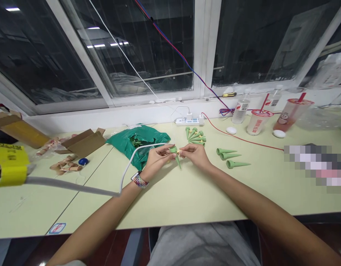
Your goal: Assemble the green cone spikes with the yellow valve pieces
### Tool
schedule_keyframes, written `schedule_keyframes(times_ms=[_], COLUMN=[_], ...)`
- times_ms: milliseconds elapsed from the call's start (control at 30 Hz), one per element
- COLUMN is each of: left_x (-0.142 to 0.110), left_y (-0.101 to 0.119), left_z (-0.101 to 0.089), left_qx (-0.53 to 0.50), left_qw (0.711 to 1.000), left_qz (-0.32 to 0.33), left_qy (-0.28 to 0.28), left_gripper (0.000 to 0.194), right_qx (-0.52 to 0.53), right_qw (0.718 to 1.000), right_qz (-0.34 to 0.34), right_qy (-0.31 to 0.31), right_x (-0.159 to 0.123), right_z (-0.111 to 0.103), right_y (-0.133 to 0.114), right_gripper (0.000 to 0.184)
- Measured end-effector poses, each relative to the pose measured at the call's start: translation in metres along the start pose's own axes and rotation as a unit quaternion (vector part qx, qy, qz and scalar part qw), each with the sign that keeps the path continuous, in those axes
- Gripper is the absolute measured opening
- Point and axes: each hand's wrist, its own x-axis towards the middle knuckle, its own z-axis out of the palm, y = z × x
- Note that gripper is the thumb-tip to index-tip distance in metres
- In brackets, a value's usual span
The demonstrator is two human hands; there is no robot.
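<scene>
My left hand [156,159] pinches a green watering spike [178,162] near its wide collar, with the tapered tip pointing down. At the side of that spike, my right hand [196,154] has its thumb and forefinger closed on a small yellow valve [178,152]. Whether the valve sits in the spike or just touches it, I cannot tell. Several green spikes with yellow parts [196,136] lie fanned out behind my right hand. To the right lie three green spikes [233,164] showing no yellow part. A torn green plastic bag [123,142] with more green pieces inside lies beyond my left hand.
A white power strip [184,121] stands by the window wall, its red cable running right. Drink cups [259,122] and a water bottle [241,109] stand at the back right. Cardboard [83,143], a blue ball [83,161] and a grey cable arm [76,186] are on the left.
</scene>
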Motion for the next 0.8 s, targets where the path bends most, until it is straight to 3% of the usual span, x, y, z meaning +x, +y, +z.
schedule_keyframes(times_ms=[533, 667, 800], left_x=[-0.002, -0.002, -0.001], left_y=[-0.005, -0.006, -0.003], left_z=[-0.002, -0.001, -0.002], left_qx=[0.096, 0.095, 0.09], left_qw=[0.988, 0.989, 0.994], left_qz=[0.122, 0.116, 0.069], left_qy=[-0.009, -0.005, -0.001], left_gripper=[0.047, 0.047, 0.05], right_qx=[0.02, 0.012, -0.024], right_qw=[0.999, 0.999, 0.999], right_qz=[0.035, 0.027, 0.004], right_qy=[-0.019, -0.026, -0.024], right_x=[0.001, 0.004, 0.006], right_z=[-0.003, -0.004, -0.003], right_y=[0.001, 0.006, 0.01], right_gripper=[0.037, 0.034, 0.027])
